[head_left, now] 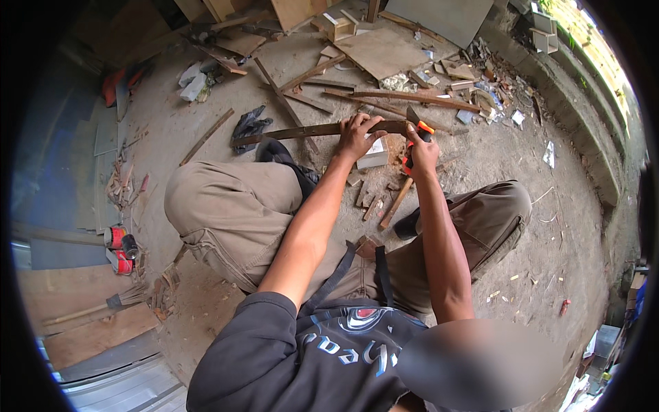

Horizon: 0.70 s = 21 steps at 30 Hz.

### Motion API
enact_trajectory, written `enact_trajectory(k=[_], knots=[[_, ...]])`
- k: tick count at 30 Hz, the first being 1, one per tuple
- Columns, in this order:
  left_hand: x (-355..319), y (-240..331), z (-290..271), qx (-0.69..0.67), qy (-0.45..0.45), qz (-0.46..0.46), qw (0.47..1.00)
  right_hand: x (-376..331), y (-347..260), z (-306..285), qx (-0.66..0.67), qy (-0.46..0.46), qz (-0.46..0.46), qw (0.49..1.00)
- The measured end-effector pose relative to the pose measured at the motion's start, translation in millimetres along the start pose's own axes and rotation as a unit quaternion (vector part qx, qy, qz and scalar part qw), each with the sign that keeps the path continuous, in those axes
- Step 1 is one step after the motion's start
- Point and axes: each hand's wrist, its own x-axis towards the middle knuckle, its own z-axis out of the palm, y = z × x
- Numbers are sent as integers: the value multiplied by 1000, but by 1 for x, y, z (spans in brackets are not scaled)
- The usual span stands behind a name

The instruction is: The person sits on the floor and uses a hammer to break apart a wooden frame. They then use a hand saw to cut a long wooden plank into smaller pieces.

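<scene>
A long, narrow, dark wooden strip (295,132) lies crosswise in front of me, over a pale block (374,156). My left hand (357,136) is wrapped over the strip near its right end. In my right hand (422,152) is an orange-and-black-handled tool (425,128) with a short dark blade showing; its exact kind is unclear. Its blade stands at the strip's right end, and my right thumb presses close to the wood there. Below that hand, a wooden handle (397,204) lies on the ground between my legs, its far end hidden.
Small wood scraps (371,196) lie between my feet. Beyond are loose boards (419,98), a plywood sheet (384,51), a black plastic bag (250,127) and rubble (480,89). Red cans (120,261) and a brush (113,301) are at left; concrete steps (583,130) rise at right.
</scene>
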Motion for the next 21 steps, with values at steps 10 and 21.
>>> enact_trajectory(k=[10, 21], knots=[[-4, -17, 42, 29, -222, -154, 962, 35, 53, -29, -273, 69, -47, 958], [-36, -57, 117, 38, -355, -167, 919, -16, -20, -68, -375, 65, -101, 919]])
